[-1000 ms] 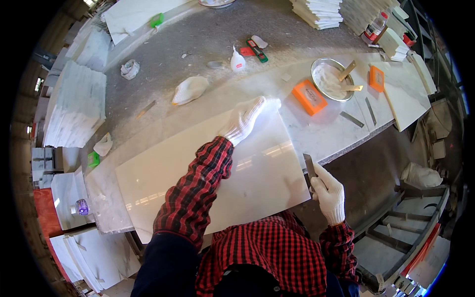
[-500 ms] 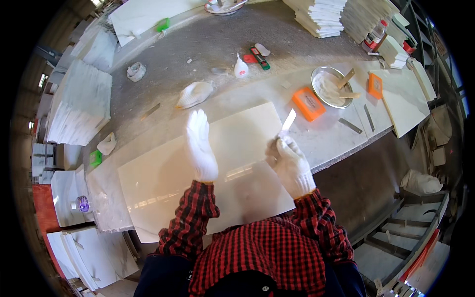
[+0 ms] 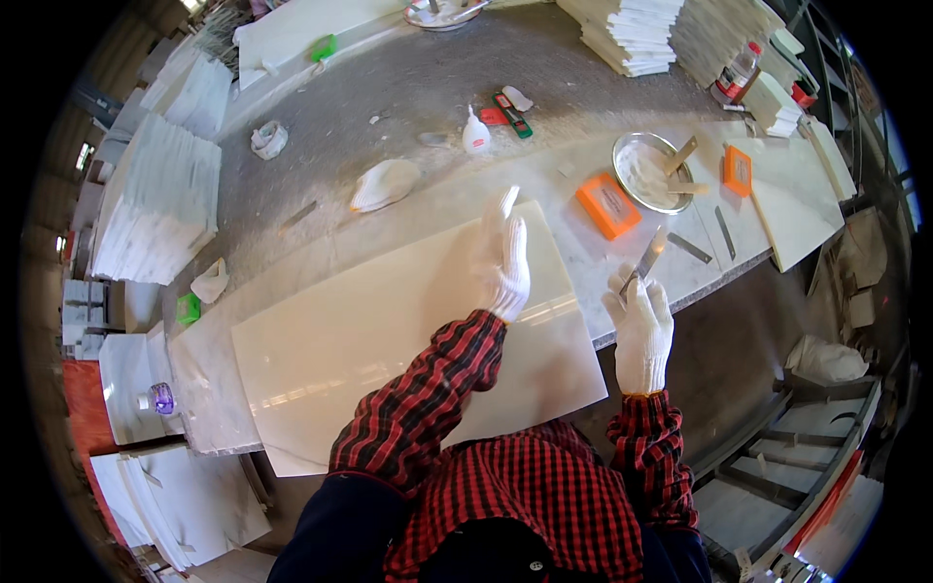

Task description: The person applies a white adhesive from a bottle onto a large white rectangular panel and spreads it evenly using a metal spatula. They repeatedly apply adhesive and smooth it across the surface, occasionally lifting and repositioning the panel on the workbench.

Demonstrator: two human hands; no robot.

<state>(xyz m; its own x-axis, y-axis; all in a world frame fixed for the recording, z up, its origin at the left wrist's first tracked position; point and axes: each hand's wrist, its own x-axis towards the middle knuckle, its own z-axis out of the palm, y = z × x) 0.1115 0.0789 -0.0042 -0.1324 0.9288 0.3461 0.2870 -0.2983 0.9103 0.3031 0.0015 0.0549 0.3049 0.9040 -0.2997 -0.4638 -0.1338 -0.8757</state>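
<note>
A glossy cream stone slab [image 3: 360,340] lies on the bench right before me. Over its right part is my left hand [image 3: 507,260], in a white knitted glove, fingers stretched and holding nothing; whether it touches the slab I cannot tell. Beyond the slab's right edge, my gloved right hand [image 3: 643,325] grips a thin metal scraper blade [image 3: 652,251] that points up and away. Closest to that blade are an orange box [image 3: 607,206] and a loose flat metal blade [image 3: 688,247]. A metal bowl [image 3: 622,146] holds whitish paste and several spatulas.
Farther back lie a spare white glove [image 3: 385,185], a white squeeze bottle [image 3: 476,136] and a green-and-black tool [image 3: 512,115]. Stacked stone tiles [image 3: 155,204] stand at left, more [image 3: 632,34] at back right. A second orange box [image 3: 737,170] sits right of the bowl.
My left hand has moved right across the slab, still with stretched fingers. My right hand has shifted right, off the slab's edge, carrying the scraper blade.
</note>
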